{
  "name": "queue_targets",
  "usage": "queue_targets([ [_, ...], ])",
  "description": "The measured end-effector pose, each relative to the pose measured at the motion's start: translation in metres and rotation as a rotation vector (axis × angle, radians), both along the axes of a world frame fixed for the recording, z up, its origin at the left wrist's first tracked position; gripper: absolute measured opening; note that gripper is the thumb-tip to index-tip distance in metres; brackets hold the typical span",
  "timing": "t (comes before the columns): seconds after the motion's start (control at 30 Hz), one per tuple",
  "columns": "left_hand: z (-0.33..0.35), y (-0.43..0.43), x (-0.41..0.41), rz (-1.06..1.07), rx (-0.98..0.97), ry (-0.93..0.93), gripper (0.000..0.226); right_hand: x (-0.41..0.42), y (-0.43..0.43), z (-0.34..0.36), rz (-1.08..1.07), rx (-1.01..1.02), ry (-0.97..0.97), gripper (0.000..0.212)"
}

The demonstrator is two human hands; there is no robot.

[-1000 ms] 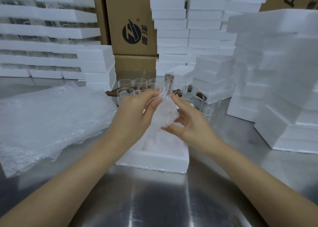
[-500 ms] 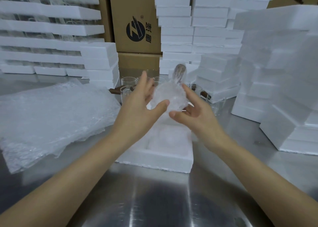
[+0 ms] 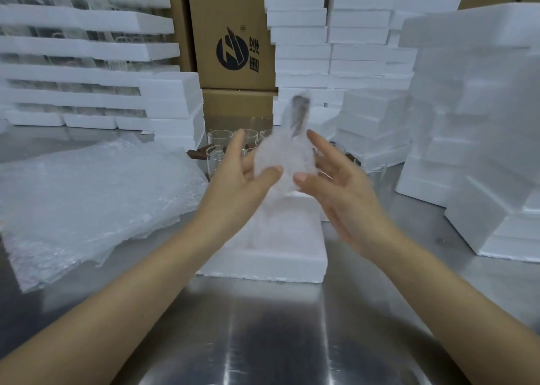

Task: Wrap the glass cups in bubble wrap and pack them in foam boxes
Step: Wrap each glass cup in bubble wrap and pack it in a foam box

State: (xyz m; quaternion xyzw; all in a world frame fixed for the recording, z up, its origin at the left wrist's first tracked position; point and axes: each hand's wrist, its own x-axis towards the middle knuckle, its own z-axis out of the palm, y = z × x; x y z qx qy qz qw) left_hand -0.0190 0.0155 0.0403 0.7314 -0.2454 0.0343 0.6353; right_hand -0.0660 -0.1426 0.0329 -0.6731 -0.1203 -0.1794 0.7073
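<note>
— Where's the cup [image 3: 281,159]?
— Wrapped and blurred, mid-frame, above the open box [image 3: 263,263] at lower centre.
— Hands?
— Left hand [image 3: 238,177] pinches it, thumb in front, fingers behind. Right hand [image 3: 343,181]: fingers spread straight, thumb tip touching it. Bubble wrap [image 3: 87,189] lies at left.

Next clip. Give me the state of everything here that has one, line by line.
Wrapped cup: covered in bubble wrap, held up in the air, blurred.
Left hand: grips the wrapped cup between thumb and fingers.
Right hand: fingers straight, thumb touching the wrapped cup.
Foam box: open, no lid on.
Bubble wrap sheets: piled flat, unused.
Bare cups: upright, unwrapped.
Cardboard boxes: stacked one on another.
</note>
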Motion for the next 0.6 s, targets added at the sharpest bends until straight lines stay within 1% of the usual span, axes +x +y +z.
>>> queue_targets([
  [0.03, 0.000, 0.000, 0.001, -0.037, 0.025, 0.042, 0.070, 0.000, -0.003, 0.001, 0.008, 0.079, 0.034, 0.070],
  [0.07, -0.001, -0.001, 0.002, -0.077, 0.054, 0.069, 0.059, 0.000, -0.005, 0.001, 0.019, 0.104, 0.049, 0.068],
  [0.1, -0.002, -0.002, 0.002, -0.111, 0.065, 0.101, 0.044, -0.001, -0.004, 0.001, 0.022, 0.087, 0.060, 0.068],
  [0.13, -0.003, -0.004, 0.001, -0.138, 0.033, 0.149, 0.029, -0.002, -0.003, 0.000, 0.018, 0.049, 0.067, 0.070],
  [0.17, -0.004, -0.006, 0.001, -0.165, -0.017, 0.201, 0.023, -0.003, 0.000, 0.000, 0.004, 0.007, 0.065, 0.071],
  [0.23, -0.005, -0.007, 0.002, -0.196, -0.060, 0.236, 0.030, -0.005, 0.005, 0.001, -0.047, -0.072, 0.043, 0.073],
  [0.37, -0.003, -0.002, 0.004, -0.167, -0.097, 0.191, 0.040, -0.008, 0.009, -0.001, -0.099, -0.199, 0.001, 0.082],
  [0.4, -0.001, 0.000, 0.005, -0.146, -0.114, 0.191, 0.041, -0.008, 0.008, -0.001, -0.077, -0.213, -0.006, 0.081],
  [0.47, 0.004, 0.006, 0.011, -0.108, -0.126, 0.211, 0.040, -0.007, 0.006, 0.000, -0.028, -0.241, 0.001, 0.071],
  [0.5, 0.008, 0.010, 0.014, -0.083, -0.118, 0.229, 0.038, -0.007, 0.004, 0.000, -0.041, -0.308, 0.012, 0.066],
  [0.6, 0.016, 0.023, 0.021, 0.028, -0.055, 0.250, 0.032, -0.002, -0.006, -0.004, -0.216, -0.754, 0.063, 0.043],
])
